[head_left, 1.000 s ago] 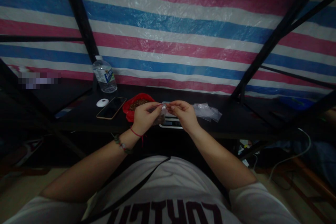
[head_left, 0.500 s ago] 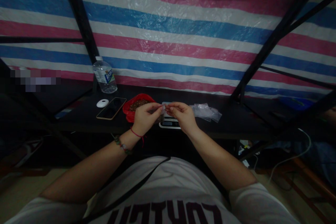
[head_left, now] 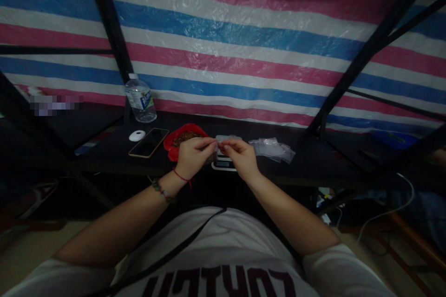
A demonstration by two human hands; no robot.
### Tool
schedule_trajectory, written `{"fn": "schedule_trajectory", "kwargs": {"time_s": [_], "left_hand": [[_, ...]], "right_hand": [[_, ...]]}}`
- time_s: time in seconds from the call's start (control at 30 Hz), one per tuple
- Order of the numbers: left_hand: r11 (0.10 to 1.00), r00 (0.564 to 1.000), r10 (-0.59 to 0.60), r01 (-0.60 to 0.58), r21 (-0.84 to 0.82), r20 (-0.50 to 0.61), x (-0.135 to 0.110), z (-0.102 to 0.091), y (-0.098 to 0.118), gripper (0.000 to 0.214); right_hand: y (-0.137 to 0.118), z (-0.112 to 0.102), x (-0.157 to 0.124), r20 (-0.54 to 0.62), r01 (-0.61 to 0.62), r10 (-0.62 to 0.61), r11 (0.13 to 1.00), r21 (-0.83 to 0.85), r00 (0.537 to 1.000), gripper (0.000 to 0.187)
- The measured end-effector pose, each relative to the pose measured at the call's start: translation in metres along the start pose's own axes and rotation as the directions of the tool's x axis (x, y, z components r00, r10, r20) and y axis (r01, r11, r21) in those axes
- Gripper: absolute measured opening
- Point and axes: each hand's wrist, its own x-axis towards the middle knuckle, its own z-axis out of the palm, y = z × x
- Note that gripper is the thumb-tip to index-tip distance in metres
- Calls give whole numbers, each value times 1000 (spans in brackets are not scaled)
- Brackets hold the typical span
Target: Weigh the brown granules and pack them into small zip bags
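My left hand [head_left: 195, 154] and my right hand [head_left: 241, 157] meet over the desk, fingertips pinched close together. Between them is a small clear plastic bag [head_left: 213, 156], mostly covered by the fingers; something brownish shows through its lower part. Both hands are closed on its upper edge. Partly hidden beneath the hands is a white digital scale [head_left: 225, 165] with a dark display. A red plastic bag [head_left: 170, 150] lies open behind my left hand, holding brown loose bits [head_left: 183, 137]. To the right of my right hand lie several flat clear plastic bags [head_left: 273, 149].
A phone [head_left: 149, 143] and a white oval case [head_left: 137, 136] lie left of the red bag. Behind them stands a clear bottle [head_left: 140, 100]. Dark metal posts [head_left: 108, 18] frame the black desk [head_left: 306, 162], with a striped sheet [head_left: 230, 51] behind.
My right hand's fingers have curled in and shifted slightly left along the bag's edge. My left hand keeps its pinch. The whole view has shifted a little.
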Motion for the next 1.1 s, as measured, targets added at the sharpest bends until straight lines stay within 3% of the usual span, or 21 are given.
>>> {"fn": "schedule_trajectory", "kwargs": {"time_s": [0.1, 0.2, 0.37, 0.6, 0.77, 0.93, 1.03, 1.1], "left_hand": [[999, 999, 42, -42, 16, 20, 0, -2, 1, 19], [999, 999, 47, -47, 20, 4, 1, -4, 1, 18], [999, 999, 36, -36, 17, 20, 0, -2, -1, 18], [995, 992, 87, -91, 47, 90, 2, -3, 6, 18], [989, 979, 139, -146, 34, 149, 25, 1, 31, 18], [972, 935, 208, -229, 42, 287, 88, 44, 48, 22], [976, 903, 182, -213, 36, 389, 135, 86, 37, 23], [989, 881, 80, -127, 71, 467, 160, 116, 22, 20]], "right_hand": [[-1, -1, 2, 6, -30, 30, 1000, -9, 1000, 24], [-8, -6, 5, -23, -50, 52, 995, 85, 998, 29], [-35, -20, 9, -55, -32, 44, 977, 211, 998, 35], [-74, -42, 6, -29, 97, -93, 984, 153, 995, 28], [-87, -78, -11, -26, 42, -40, 997, 72, 999, 31], [-88, -123, -37, -82, 51, -44, 995, 84, 996, 32], [-84, -146, -48, -126, 43, -31, 995, 92, 992, 29], [-78, -160, -51, -182, 32, -13, 994, 105, 983, 25]]}}
